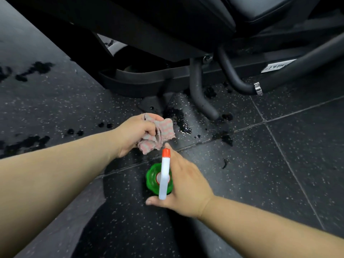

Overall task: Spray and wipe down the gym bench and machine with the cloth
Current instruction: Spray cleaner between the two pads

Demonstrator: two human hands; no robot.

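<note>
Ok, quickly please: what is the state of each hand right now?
Left hand: closed around the bunched cloth.
Right hand: spread against the spray bottle; whether it grips it cannot be told.

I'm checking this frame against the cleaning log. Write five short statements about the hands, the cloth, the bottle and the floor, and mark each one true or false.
1. The left hand holds a bunched-up cloth. True.
2. The spray bottle has a blue body. False: the body is green, with a white head and an orange nozzle.
3. Dark wet patches lie on the floor near the machine's base. True.
4. The cloth lies spread flat on the bench pad. False: it is crumpled in the left hand, above the floor.
5. The right hand is far from the spray bottle. False: it is right beside it.
</note>
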